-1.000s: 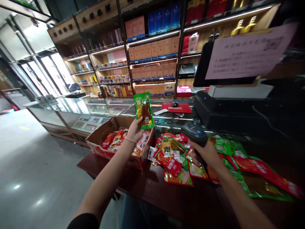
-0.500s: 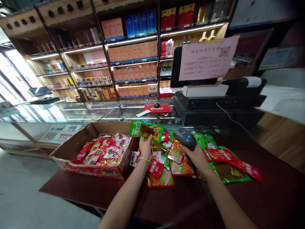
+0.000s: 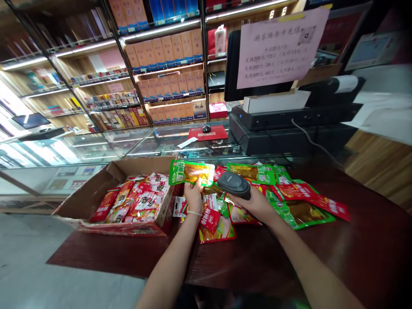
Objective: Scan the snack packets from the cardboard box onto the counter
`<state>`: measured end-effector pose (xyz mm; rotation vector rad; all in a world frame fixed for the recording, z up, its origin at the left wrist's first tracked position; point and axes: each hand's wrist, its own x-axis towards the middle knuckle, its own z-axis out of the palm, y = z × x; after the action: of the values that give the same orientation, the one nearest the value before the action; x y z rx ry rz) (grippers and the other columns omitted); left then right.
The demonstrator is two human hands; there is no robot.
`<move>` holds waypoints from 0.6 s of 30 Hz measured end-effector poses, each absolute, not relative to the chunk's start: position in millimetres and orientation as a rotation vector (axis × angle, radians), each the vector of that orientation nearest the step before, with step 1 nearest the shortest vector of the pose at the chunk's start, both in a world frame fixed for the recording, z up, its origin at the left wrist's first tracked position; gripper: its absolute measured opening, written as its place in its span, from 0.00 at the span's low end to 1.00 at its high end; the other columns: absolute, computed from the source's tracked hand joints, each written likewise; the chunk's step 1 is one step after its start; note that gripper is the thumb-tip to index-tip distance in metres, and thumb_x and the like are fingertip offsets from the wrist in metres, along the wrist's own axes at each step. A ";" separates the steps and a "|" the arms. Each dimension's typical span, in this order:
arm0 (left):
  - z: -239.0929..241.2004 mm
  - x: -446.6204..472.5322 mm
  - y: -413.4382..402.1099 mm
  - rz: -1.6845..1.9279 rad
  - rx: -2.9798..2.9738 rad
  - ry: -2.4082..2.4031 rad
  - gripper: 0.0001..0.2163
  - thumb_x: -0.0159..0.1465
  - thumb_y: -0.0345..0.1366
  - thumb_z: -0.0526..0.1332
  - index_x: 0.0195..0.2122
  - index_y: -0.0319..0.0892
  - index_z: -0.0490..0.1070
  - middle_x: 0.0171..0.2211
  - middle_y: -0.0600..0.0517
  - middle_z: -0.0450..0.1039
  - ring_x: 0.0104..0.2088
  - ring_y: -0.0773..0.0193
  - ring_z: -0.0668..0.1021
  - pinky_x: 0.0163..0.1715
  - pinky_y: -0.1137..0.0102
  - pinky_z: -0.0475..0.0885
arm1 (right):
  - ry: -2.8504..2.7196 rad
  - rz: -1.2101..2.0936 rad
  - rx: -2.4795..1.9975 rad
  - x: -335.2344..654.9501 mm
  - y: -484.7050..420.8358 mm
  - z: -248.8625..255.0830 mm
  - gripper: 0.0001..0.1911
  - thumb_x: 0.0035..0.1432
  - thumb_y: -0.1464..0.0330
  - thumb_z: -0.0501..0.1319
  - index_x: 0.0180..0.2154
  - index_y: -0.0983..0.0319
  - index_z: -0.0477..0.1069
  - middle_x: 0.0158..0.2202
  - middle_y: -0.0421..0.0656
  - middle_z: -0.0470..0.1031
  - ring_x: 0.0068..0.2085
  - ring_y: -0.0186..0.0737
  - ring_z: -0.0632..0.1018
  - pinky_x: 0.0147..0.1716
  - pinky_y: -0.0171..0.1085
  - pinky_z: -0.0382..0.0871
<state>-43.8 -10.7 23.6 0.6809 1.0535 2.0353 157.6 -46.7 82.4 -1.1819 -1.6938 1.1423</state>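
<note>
My left hand (image 3: 194, 195) grips a green snack packet (image 3: 191, 172) by its lower edge and holds it flat, lengthwise, above the pile. My right hand (image 3: 255, 204) is wrapped round a black handheld barcode scanner (image 3: 234, 184), whose head sits just right of that packet. Under both hands a pile of red and green snack packets (image 3: 291, 201) lies spread over the dark wooden counter (image 3: 354, 249). To the left stands an open cardboard box (image 3: 96, 195) filled with red packets.
A black cash register with a monitor and a pink paper notice (image 3: 280, 43) stands behind the pile. A glass display counter (image 3: 106, 148) with a red mouse pad (image 3: 207, 133) runs behind the box. Shelves of boxed goods (image 3: 167, 56) line the back wall.
My left hand has brought the green packet down from upright above the box and turned it flat beside the scanner. My right hand with the scanner has moved left toward it. The view has shifted right.
</note>
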 end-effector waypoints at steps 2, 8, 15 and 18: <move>23.1 -43.6 -10.2 2.034 0.689 1.053 0.16 0.54 0.43 0.70 0.37 0.40 0.69 0.33 0.52 0.77 0.28 0.69 0.78 0.30 0.73 0.72 | -1.637 1.200 -1.187 157.1 -48.0 86.1 0.21 0.50 0.58 0.68 0.44 0.61 0.73 0.23 0.37 0.75 0.16 0.33 0.69 0.16 0.33 0.64; 30.6 -43.1 -14.9 2.017 0.840 1.120 0.16 0.55 0.42 0.69 0.40 0.42 0.70 0.37 0.51 0.77 0.36 0.66 0.79 0.35 0.74 0.73 | -1.454 1.201 -1.217 171.8 -43.6 101.3 0.17 0.50 0.56 0.68 0.35 0.59 0.68 0.17 0.34 0.69 0.15 0.34 0.69 0.15 0.32 0.63; 48.5 -34.4 -18.9 1.850 1.451 1.490 0.08 0.63 0.42 0.61 0.37 0.43 0.71 0.35 0.51 0.74 0.38 0.62 0.76 0.39 0.70 0.71 | -1.210 1.038 -1.265 234.0 -52.1 111.5 0.21 0.50 0.50 0.68 0.28 0.58 0.65 0.17 0.35 0.68 0.15 0.34 0.69 0.14 0.33 0.62; 56.0 -14.5 -16.4 1.691 1.826 1.606 0.06 0.65 0.38 0.59 0.37 0.44 0.73 0.36 0.49 0.73 0.39 0.60 0.75 0.42 0.68 0.70 | -1.154 0.962 -1.289 258.7 -66.6 113.0 0.20 0.49 0.51 0.69 0.28 0.58 0.66 0.17 0.36 0.68 0.15 0.34 0.68 0.13 0.33 0.61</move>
<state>-14.5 -16.4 56.0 1.8264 1.6061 1.6912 258.7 -66.6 113.0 -1.2893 -1.1538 0.9616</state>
